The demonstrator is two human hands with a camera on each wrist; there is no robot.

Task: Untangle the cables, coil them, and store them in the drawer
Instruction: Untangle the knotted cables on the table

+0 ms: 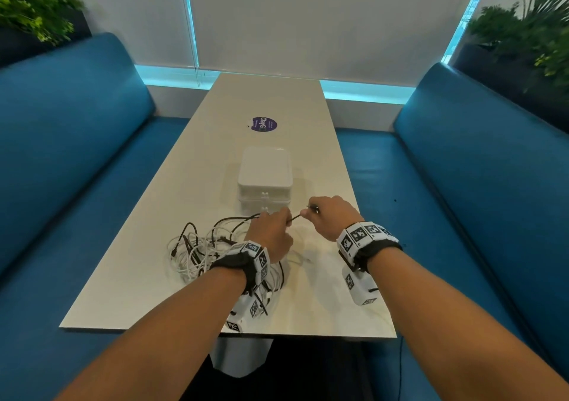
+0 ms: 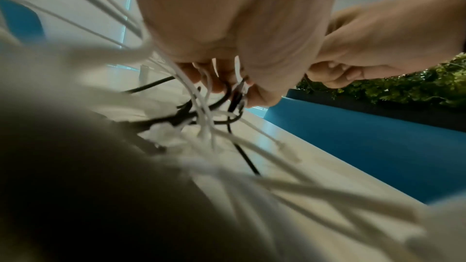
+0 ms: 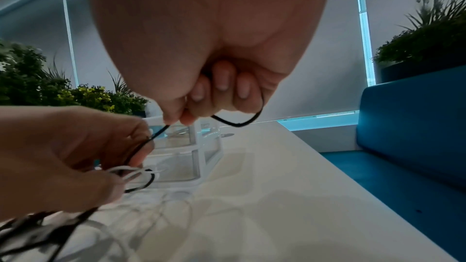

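Cable tangle (image 1: 215,246) on table (image 1: 154,292), near edge; drawer unit (image 1: 264,178) behind it, sticker (image 1: 263,124) beyond.

Black cable (image 1: 296,216) taut between both hands' grips

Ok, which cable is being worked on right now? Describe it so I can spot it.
Start at the white table and find the small white drawer unit at its middle. Just in front of it, the black cable runs taut between the left hand and the right hand. Unlike the mostly white tangle lying on the table, it is black and lifted.
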